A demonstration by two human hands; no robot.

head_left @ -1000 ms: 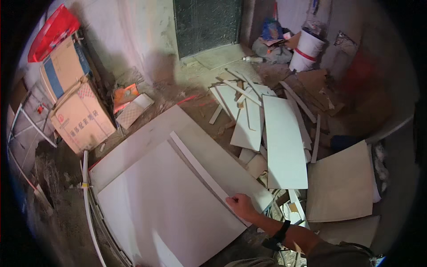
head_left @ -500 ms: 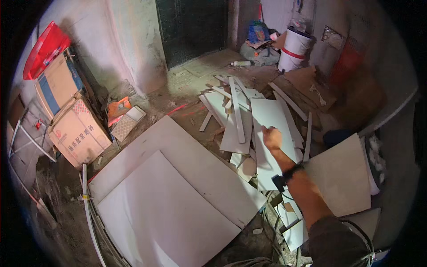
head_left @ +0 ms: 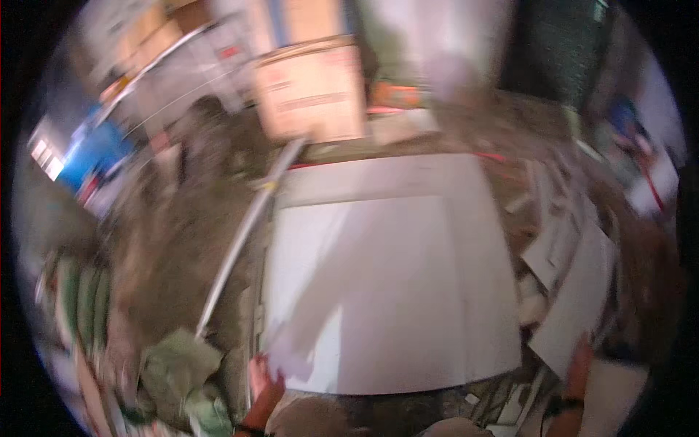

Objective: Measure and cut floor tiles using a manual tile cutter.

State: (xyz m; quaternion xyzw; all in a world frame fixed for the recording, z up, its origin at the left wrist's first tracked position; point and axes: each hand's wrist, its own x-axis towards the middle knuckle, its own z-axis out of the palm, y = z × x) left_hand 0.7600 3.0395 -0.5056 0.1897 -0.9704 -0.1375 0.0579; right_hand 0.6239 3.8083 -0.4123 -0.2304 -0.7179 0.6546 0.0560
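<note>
A white board lies on a larger pale board in the middle of the floor. Beside its near left corner is my left hand, thumb and fingers apart, with nothing seen in it. My right hand is smeared by motion at the lower right, over or near the end of a long white strip; its fingers cannot be made out. More narrow offcuts lie in a loose heap beyond that strip. A shadow falls across the white board.
A cardboard box stands beyond the boards, with orange packaging beside it. Along the boards' left side runs a long pale pole. Green sacks lie at the lower left, and a white bucket stands at the far right.
The view has swung left, so the boards now sit mid-picture. My left hand has come into view. My right hand has drawn back from the middle of the long white strip.
</note>
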